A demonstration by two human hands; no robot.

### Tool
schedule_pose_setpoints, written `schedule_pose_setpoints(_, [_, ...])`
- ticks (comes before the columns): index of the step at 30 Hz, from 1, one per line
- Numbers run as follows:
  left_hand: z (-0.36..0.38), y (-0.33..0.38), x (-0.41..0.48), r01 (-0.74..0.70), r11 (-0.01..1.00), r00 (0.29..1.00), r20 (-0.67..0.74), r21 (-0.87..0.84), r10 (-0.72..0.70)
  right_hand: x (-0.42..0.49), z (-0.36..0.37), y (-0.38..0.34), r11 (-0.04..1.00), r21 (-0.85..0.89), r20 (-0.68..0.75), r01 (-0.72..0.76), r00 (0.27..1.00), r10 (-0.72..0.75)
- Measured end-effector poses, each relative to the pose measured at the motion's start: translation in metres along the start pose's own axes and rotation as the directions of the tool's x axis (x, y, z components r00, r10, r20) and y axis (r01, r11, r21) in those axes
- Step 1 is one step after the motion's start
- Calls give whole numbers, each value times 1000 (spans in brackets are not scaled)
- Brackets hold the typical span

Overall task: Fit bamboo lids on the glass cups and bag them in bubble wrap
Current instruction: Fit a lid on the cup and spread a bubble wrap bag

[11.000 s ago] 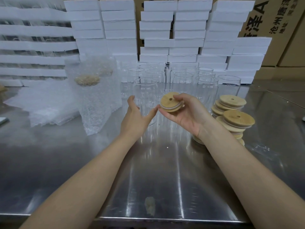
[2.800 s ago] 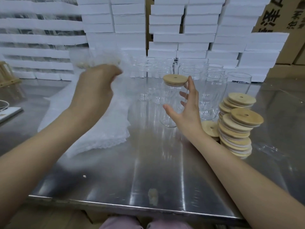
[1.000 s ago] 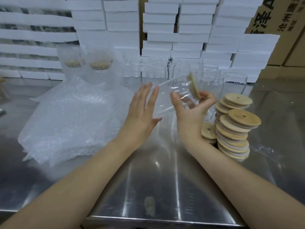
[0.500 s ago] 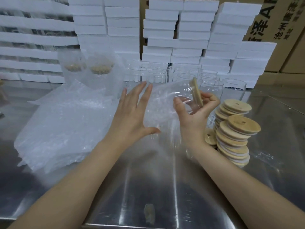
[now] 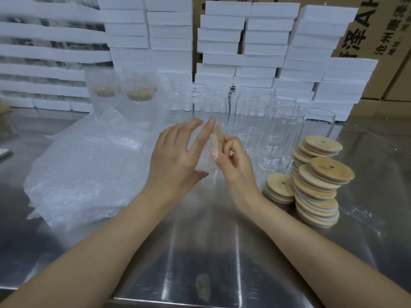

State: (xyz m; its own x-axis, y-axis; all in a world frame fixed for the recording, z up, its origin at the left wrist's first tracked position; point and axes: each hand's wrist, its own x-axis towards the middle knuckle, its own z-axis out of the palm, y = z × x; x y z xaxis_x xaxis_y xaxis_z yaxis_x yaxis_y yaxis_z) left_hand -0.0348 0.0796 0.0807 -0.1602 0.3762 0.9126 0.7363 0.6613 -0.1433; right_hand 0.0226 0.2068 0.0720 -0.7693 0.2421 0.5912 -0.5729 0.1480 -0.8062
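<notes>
My left hand (image 5: 178, 156) holds a bubble wrap bag (image 5: 205, 157) around a lidded glass cup lying on its side. The cup's bamboo lid (image 5: 218, 138) faces right, and my right hand (image 5: 235, 161) grips that lid end with curled fingers. Most of the cup is hidden by my left hand and the bag. Several bare glass cups (image 5: 278, 138) stand behind my hands. Stacks of bamboo lids (image 5: 318, 181) sit at the right. Two bagged cups (image 5: 124, 96) stand at the back left.
A pile of flat bubble wrap bags (image 5: 84, 165) lies on the steel table (image 5: 222, 252) at the left. White foam boxes (image 5: 244, 45) are stacked along the back, with cardboard cartons (image 5: 382, 30) behind them at the right.
My left hand has closed in on the cup with the bubble wrap bag now around it. My right hand has shifted left and lower, pushing the lid end toward the bag.
</notes>
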Motion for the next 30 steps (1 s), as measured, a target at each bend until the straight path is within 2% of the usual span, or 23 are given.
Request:
schedule_pose_setpoints(2, [-2,1,1,53,997,999,-7,-49,-54,6,-10,-3,999,-8,94,37,995,-36])
schedule_pose_setpoints(3, [-3,3,2,107,989,994,-24,-101,-110,9,-17,-5,994,-35,160,107,982,-100])
schedule_pose_setpoints(4, [-5,5,3,177,969,982,-36,-175,-186,11,-24,-7,973,-94,219,212,957,-188])
schedule_pose_setpoints(6, [-9,13,5,314,890,941,-20,-330,-339,15,-33,-13,849,-245,301,469,869,-393])
schedule_pose_setpoints(8, [-12,19,5,383,821,910,18,-423,-415,20,-37,-18,687,-333,287,646,764,-578])
schedule_pose_setpoints(11, [-14,21,6,474,703,860,110,-530,-497,26,-42,-26,478,-443,227,759,611,-758])
schedule_pose_setpoints(13, [-12,21,6,507,636,840,169,-582,-515,26,-44,-30,401,-464,241,790,548,-801])
schedule_pose_setpoints(14, [-11,21,5,520,600,832,200,-608,-518,25,-44,-31,411,-434,229,802,540,-810])
schedule_pose_setpoints(16, [-8,21,3,562,502,800,276,-657,-533,22,-37,-35,530,-335,125,779,595,-794])
schedule_pose_setpoints(18, [-6,20,2,614,392,754,362,-685,-547,23,-32,-36,675,-309,-62,670,694,-717])
schedule_pose_setpoints(20, [-6,16,4,654,293,714,442,-697,-543,24,-32,-32,863,-280,-167,421,864,-475])
schedule_pose_setpoints(21, [-6,15,5,663,250,705,475,-706,-527,24,-31,-31,948,-205,-152,242,949,-276])
schedule_pose_setpoints(22, [-6,14,6,670,208,697,507,-713,-507,25,-32,-26,988,-135,-94,72,992,-85])
schedule_pose_setpoints(23, [-5,13,5,674,169,693,535,-719,-484,24,-32,-23,995,-79,-26,-59,998,57])
schedule_pose_setpoints(24, [-4,12,5,677,143,690,555,-722,-465,24,-31,-20,991,-69,3,-114,993,115])
schedule_pose_setpoints(25, [-4,12,5,676,129,690,563,-725,-455,24,-31,-18,990,-64,-5,-127,992,127])
schedule_pose_setpoints(28, [-1,10,2,685,108,681,581,-720,-446,28,-37,-13,996,9,-152,-91,984,91])
schedule_pose_setpoints(30, [0,9,2,706,108,662,599,-700,-451,32,-42,-12,995,58,-145,-86,985,93])
